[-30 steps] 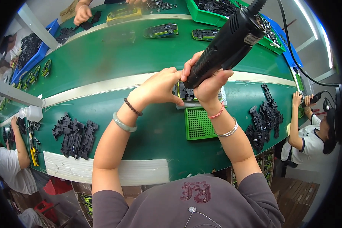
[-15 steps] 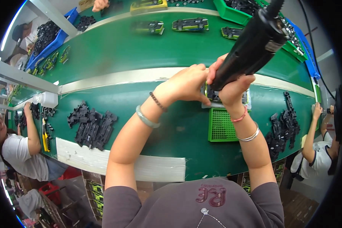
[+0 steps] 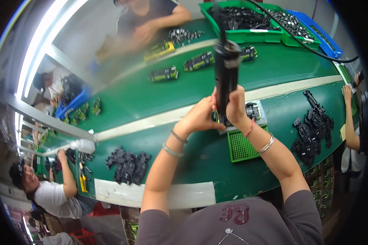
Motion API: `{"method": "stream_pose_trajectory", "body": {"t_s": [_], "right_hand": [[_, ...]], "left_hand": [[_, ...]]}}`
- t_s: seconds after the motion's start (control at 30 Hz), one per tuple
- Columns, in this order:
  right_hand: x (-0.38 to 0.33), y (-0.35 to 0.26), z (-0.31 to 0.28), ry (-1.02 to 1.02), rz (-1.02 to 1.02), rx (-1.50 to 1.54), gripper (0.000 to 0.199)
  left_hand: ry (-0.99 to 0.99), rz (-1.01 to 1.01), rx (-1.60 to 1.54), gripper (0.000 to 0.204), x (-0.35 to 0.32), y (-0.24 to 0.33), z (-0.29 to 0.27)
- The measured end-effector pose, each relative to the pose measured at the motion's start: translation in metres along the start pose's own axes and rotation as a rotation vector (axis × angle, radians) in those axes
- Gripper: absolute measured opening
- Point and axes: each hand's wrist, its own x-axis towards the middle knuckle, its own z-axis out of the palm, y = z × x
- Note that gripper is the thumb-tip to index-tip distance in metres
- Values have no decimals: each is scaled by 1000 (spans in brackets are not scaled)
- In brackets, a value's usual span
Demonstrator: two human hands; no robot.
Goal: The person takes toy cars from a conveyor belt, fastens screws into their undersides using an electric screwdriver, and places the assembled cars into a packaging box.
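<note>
My right hand (image 3: 236,107) is wrapped around a thick black electric screwdriver (image 3: 226,77), which stands nearly upright. Its lower tip is hidden behind my fingers. Under it, a black and yellow-green toy car chassis (image 3: 252,110) lies on a pale holder (image 3: 261,119); only its right part shows clearly. My left hand (image 3: 198,117) grips the chassis's left end, thumb on the near side and fingers at the far side, close to the screwdriver. Just in front of the holder sits a green perforated tray (image 3: 243,148), partly behind my right wrist.
Black plastic parts are piled at left (image 3: 129,165) and right (image 3: 313,126). Across the pale divider strip (image 3: 151,119) lie several car chassis (image 3: 199,62). Green bins (image 3: 249,34) of parts stand far right. A black cable (image 3: 315,49) hangs there. Co-workers sit around the table.
The screwdriver has swung from leaning right to nearly upright, toward the chassis's left end. My left hand stays at the chassis. The head view has shifted, showing more of the far side.
</note>
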Motion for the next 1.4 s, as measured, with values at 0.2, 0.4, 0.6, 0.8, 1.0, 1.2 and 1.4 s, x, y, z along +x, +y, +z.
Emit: {"method": "stream_pose_trajectory", "body": {"t_s": [0.2,0.4,0.6,0.8,1.0,1.2,1.4], "right_hand": [[-16,-84,-44,268,-78,97,92],[-93,-63,-138,403,37,-166,90],[-111,-41,-151,376,105,-148,89],[-111,-41,-154,396,54,-140,88],[-114,-41,-151,404,73,-113,88],[-113,-47,-147,411,126,-149,90],[-114,-48,-149,404,100,-208,88]], "left_hand": [[161,-162,-388,47,-9,17,-42],[508,-202,-529,60,-54,-6,-134],[-67,-598,818,55,-75,-68,-155],[67,-365,501,48,-19,-86,-106],[57,-92,424,32,85,-59,-66],[-173,-269,488,43,136,-64,2],[-166,-375,667,45,35,-70,-52]]}}
